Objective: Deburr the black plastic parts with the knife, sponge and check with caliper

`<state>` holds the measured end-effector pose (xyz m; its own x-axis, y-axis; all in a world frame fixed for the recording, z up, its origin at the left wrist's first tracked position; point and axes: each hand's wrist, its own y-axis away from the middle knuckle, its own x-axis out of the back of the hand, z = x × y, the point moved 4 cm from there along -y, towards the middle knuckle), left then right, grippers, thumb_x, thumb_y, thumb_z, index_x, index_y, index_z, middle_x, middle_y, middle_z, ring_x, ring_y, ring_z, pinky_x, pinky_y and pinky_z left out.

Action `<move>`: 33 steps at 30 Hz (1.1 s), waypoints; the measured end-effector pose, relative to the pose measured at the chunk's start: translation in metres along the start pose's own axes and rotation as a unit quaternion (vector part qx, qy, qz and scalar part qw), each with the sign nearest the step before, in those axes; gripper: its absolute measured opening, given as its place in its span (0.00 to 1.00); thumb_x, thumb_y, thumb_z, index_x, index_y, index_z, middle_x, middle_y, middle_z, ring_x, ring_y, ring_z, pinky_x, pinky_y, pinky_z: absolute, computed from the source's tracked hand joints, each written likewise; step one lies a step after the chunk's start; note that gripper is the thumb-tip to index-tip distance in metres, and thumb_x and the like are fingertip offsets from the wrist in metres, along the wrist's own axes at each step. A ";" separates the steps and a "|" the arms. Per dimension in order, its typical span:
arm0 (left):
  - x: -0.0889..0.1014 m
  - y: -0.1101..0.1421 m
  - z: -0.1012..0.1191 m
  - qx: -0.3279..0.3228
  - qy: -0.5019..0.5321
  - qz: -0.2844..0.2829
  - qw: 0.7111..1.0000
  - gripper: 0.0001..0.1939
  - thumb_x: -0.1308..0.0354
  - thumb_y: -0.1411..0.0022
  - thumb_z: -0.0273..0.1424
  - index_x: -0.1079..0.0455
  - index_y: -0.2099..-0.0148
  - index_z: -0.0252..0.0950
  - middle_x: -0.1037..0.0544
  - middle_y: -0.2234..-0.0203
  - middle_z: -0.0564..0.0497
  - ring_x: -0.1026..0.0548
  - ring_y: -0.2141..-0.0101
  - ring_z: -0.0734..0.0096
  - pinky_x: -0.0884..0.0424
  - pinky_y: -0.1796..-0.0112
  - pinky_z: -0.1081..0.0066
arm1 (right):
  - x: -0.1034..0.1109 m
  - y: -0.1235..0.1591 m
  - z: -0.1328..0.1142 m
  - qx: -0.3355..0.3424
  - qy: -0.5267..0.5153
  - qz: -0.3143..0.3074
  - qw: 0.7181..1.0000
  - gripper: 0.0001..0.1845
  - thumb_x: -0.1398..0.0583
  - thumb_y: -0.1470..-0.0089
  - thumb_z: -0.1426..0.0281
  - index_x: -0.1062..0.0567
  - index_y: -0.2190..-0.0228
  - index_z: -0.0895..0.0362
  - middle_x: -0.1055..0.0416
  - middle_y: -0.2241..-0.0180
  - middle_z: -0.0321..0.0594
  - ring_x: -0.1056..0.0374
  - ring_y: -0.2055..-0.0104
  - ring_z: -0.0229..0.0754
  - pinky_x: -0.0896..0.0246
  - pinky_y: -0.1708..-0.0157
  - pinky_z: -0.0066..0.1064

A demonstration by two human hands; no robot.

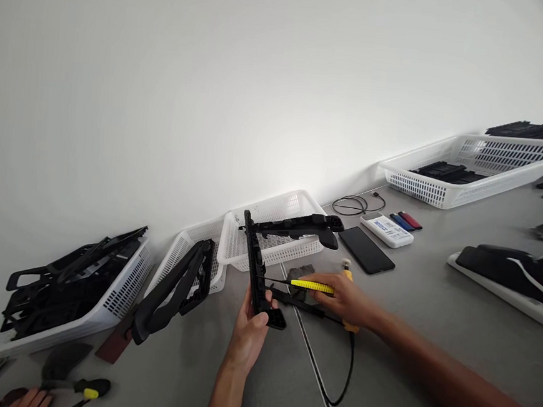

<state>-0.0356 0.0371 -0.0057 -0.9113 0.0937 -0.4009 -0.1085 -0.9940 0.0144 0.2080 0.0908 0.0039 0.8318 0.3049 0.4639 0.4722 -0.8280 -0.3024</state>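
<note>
My left hand (248,336) is closed around the lower end of a long, narrow black plastic part (254,258), which it holds up tilted above the table. In my right hand (346,299) is a slim yellow-handled tool (312,286) with a thin dark tip; its exact kind is unclear. That tip meets or lies just beside the middle of the black part. Beneath the right hand is a yellow tool with a black cable (347,360), partly hidden. A dark crumpled piece (300,272) lies behind the yellow handle.
White baskets (291,252), (126,286) hold or support black plastic parts (293,226). On the right are a phone (366,250), a white device (386,230), a cable (349,204) and another basket (445,198). Another person's hand (30,400) shows at bottom left.
</note>
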 end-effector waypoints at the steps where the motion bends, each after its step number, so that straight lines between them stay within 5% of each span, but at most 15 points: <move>1: 0.001 -0.001 -0.001 -0.002 -0.010 0.006 1.000 0.29 0.21 0.45 0.40 0.21 0.43 0.42 0.25 0.55 0.47 0.25 0.54 0.59 0.28 0.49 0.61 | 0.000 0.000 -0.001 -0.001 -0.003 -0.011 1.000 0.22 0.40 0.37 0.69 0.15 0.45 0.51 0.14 0.51 0.41 0.19 0.53 0.52 0.27 0.52 0.36; 6: 0.005 -0.005 -0.004 -0.019 -0.038 0.040 0.998 0.24 0.21 0.45 0.42 0.18 0.49 0.39 0.19 0.54 0.45 0.24 0.51 0.57 0.30 0.43 0.60 | 0.005 0.002 -0.003 -0.021 -0.033 -0.049 0.998 0.15 0.38 0.37 0.62 0.13 0.56 0.52 0.16 0.63 0.37 0.23 0.64 0.46 0.31 0.67 0.30; 11: 0.002 -0.003 -0.008 -0.009 -0.051 0.030 0.998 0.22 0.23 0.43 0.40 0.18 0.49 0.38 0.16 0.57 0.44 0.21 0.51 0.53 0.26 0.48 0.60 | 0.005 0.002 0.007 -0.067 -0.053 -0.056 0.995 0.13 0.39 0.39 0.62 0.16 0.68 0.54 0.22 0.74 0.35 0.29 0.73 0.41 0.38 0.74 0.28; 15: -0.002 -0.003 -0.010 0.009 -0.055 0.019 0.998 0.25 0.24 0.41 0.40 0.20 0.44 0.37 0.17 0.48 0.39 0.19 0.51 0.50 0.22 0.57 0.63 | 0.010 0.001 0.013 -0.075 -0.045 0.011 0.996 0.15 0.40 0.38 0.63 0.14 0.61 0.56 0.21 0.71 0.37 0.29 0.71 0.42 0.37 0.71 0.29; 21: -0.006 -0.002 -0.014 0.031 -0.039 -0.002 0.999 0.30 0.27 0.37 0.41 0.27 0.36 0.39 0.17 0.50 0.41 0.15 0.56 0.51 0.17 0.67 0.64 | 0.011 0.001 0.012 -0.078 -0.040 -0.030 0.996 0.14 0.39 0.40 0.64 0.15 0.63 0.57 0.23 0.71 0.37 0.31 0.70 0.42 0.41 0.70 0.30; 24: -0.004 -0.003 -0.016 0.026 -0.025 -0.005 0.999 0.30 0.27 0.36 0.40 0.29 0.36 0.39 0.16 0.52 0.43 0.15 0.58 0.53 0.17 0.66 0.64 | 0.016 0.000 0.010 -0.068 -0.013 0.033 0.997 0.16 0.40 0.40 0.62 0.14 0.60 0.57 0.20 0.66 0.40 0.29 0.67 0.44 0.40 0.67 0.32; 29: -0.001 -0.005 -0.019 0.010 -0.021 -0.007 1.000 0.21 0.29 0.34 0.39 0.26 0.43 0.38 0.17 0.54 0.44 0.17 0.61 0.59 0.19 0.66 0.66 | 0.011 -0.001 0.009 -0.076 -0.037 -0.026 0.996 0.15 0.39 0.41 0.63 0.15 0.63 0.57 0.22 0.70 0.38 0.32 0.70 0.42 0.41 0.70 0.31; 33: -0.001 -0.005 -0.017 -0.009 -0.027 -0.017 0.999 0.24 0.26 0.38 0.37 0.24 0.43 0.39 0.19 0.52 0.44 0.19 0.58 0.60 0.20 0.62 0.66 | 0.016 -0.001 0.008 -0.067 -0.023 0.037 0.997 0.16 0.40 0.40 0.61 0.15 0.61 0.57 0.20 0.66 0.40 0.29 0.66 0.44 0.39 0.66 0.32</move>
<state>-0.0274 0.0409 -0.0212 -0.9276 0.1304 -0.3501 -0.1337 -0.9909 -0.0148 0.2231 0.1002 0.0048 0.8768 0.2603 0.4043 0.3690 -0.9033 -0.2189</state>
